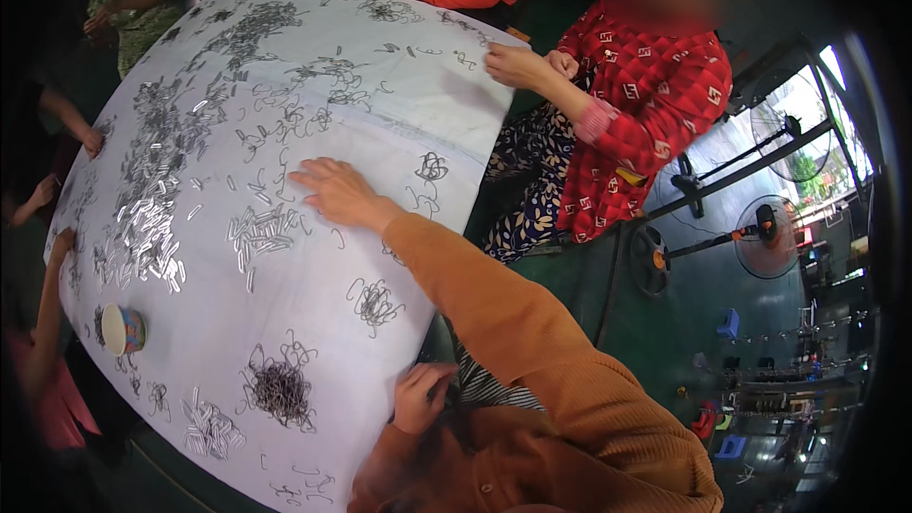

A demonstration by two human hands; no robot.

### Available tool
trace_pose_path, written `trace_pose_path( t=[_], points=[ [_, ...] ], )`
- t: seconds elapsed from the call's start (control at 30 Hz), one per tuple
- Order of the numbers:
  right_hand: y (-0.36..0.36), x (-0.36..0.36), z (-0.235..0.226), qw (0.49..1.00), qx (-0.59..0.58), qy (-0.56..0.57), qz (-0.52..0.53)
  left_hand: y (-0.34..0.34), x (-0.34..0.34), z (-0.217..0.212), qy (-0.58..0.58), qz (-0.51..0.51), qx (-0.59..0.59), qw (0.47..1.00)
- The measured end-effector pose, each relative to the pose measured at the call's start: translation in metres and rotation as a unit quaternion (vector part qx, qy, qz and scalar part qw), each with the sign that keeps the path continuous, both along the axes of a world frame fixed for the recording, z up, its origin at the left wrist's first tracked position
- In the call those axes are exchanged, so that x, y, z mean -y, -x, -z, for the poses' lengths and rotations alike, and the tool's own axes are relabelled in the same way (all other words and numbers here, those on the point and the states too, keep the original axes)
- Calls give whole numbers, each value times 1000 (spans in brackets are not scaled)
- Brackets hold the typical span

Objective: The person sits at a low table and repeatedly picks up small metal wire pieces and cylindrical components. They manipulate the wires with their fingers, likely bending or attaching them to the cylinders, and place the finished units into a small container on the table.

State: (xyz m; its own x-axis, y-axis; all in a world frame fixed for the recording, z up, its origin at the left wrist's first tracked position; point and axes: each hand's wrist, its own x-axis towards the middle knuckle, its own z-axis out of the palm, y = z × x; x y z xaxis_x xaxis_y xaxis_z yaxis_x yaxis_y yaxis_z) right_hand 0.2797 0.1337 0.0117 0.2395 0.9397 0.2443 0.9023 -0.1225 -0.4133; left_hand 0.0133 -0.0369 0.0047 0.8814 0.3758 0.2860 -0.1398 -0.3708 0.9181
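Sorting table: bent wire clips on white sheet.

Your right hand (334, 192) lies flat, fingers spread, on the white cloth-covered table (313, 342), beside one small pile of shiny silver metal clips (261, 231). Your left hand (420, 399) curls at the near edge; whether it holds anything, you cannot tell. One dark wire heap (278, 388) sits near. One paper cup (122, 330) stands at the left edge, contents hidden.

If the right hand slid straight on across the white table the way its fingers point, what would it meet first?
Probably the loose bent wire pieces just beyond the right hand and its fingers, then the big shiny metal pile; depth is unclear.
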Motion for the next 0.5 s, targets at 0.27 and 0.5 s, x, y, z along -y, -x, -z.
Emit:
trace_pose_path(
  t=[0.27, 0.5],
  points=[
    [3, -40, 20, 997, 69, 30, -14, -1, -3, -6, 12, -16, -18, 1000],
    [-68, 2, -8, 991, -3, -136, 4, 7, -12, 1, 34, 11, -11, 999]
  ],
)
